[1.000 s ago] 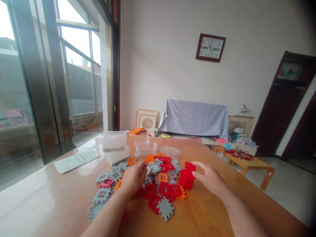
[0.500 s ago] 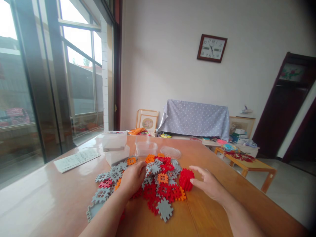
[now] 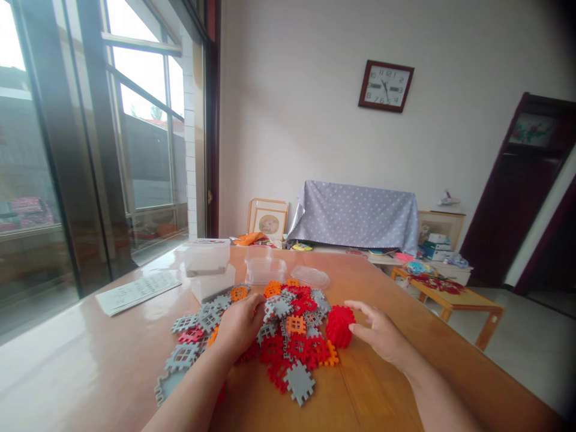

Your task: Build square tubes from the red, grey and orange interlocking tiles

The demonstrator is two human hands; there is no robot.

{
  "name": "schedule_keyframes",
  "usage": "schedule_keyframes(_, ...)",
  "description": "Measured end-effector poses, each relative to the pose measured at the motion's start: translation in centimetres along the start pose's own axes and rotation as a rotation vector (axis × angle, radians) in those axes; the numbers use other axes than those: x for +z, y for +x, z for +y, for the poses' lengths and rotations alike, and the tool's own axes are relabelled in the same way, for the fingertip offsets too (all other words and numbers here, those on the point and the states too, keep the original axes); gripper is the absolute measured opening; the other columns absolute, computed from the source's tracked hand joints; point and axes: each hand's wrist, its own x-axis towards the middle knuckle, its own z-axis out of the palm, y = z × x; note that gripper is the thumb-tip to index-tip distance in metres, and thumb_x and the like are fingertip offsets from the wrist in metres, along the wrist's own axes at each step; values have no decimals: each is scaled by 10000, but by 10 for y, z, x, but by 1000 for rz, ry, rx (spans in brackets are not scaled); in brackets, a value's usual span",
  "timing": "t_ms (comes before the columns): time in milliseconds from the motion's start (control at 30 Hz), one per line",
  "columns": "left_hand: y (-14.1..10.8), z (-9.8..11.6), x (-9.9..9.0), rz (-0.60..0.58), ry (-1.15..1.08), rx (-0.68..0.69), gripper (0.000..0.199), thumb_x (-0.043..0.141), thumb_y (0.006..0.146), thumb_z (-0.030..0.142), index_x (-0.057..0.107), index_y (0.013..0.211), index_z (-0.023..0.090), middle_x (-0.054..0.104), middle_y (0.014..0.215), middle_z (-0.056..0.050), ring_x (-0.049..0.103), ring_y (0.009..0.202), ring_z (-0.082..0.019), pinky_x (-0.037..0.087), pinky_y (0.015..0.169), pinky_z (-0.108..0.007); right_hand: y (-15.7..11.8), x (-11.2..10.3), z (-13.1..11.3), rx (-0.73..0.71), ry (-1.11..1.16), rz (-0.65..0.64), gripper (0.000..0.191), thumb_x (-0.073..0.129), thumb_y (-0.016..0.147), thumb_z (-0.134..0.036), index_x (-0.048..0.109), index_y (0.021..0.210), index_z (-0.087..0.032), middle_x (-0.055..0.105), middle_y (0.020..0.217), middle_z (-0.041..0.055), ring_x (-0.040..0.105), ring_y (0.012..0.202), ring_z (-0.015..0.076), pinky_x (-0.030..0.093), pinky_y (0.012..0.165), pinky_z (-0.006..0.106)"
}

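Grey, red and orange notched plastic pieces lie in a loose pile on the wooden table (image 3: 333, 396). My left hand (image 3: 242, 321) rests over the left middle of the pile with its fingers curled in; whatever lies under the fingertips is hidden. At the right edge of the pile stands a red stack of pieces (image 3: 340, 327). Just right of it is my right hand (image 3: 375, 330), thumb and fingers apart, the thumb tip close to the stack. A flat grey piece (image 3: 299, 382) lies nearest to me, beside red ones. An orange window piece (image 3: 296, 324) sits mid-pile.
Behind the pile are a clear plastic box (image 3: 207, 258), a clear tub (image 3: 266, 271) and an oval lid (image 3: 310, 276). Printed sheets (image 3: 137, 291) lie on the left. Beyond the table's right edge stands a low yellow table (image 3: 468, 301) with red items.
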Motion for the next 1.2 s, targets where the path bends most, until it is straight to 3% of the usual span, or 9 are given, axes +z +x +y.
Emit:
schedule_keyframes(267,1,-2,2,16,-2,28,198,439,979,337,624,978,266,721,958,-29,653,846,-183,383,713,-246,-4,3,-2,20,63,-33,555,594,781,-299,598,1334,-255,584,1439,63,487,1369,268,353,1147,493)
schedule_keyframes(433,1,0,0,6,-9,23,184,453,970,309,629,981,257,719,963,-33,650,855,-177,379,711,-242,-7,5,-13,-31,69,48,474,559,832,-354,622,1293,-262,559,1466,69,484,1369,275,401,1102,471)
schedule_keyframes(600,1,0,-1,-2,22,6,187,455,964,278,638,992,248,718,986,-36,649,874,-176,389,731,-248,-13,22,-49,-158,25,10,379,550,883,-369,667,1222,-245,671,1301,78,619,1176,260,505,976,389)
schedule_keyframes(733,3,-6,-2,22,98,-76,210,449,948,228,645,1020,238,724,999,-45,652,936,-196,404,790,-269,-18,49,-86,-315,-106,-24,314,565,884,-305,688,1171,-270,697,1229,59,619,1162,247,482,1025,393)
schedule_keyframes(833,4,-10,-4,32,148,-135,231,460,917,192,654,1036,232,728,1029,-57,649,983,-215,406,812,-288,-15,65,-101,-379,-152,-46,336,559,875,-258,684,1186,-282,704,1211,52,617,1159,244,470,1036,404)
schedule_keyframes(967,3,-11,-6,29,175,-152,247,469,889,173,657,1035,238,728,1027,-51,647,977,-225,399,806,-302,0,62,-89,-275,-59,50,331,528,898,-304,685,1188,-278,708,1226,55,628,1165,246,480,1021,398)
schedule_keyframes(1200,2,-5,-6,-5,103,-71,185,489,890,199,641,988,235,715,1014,-51,642,932,-208,399,777,-279,19,15,-32,84,250,414,386,629,838,-459,708,1131,-221,741,1182,89,654,1149,272,473,1006,384)
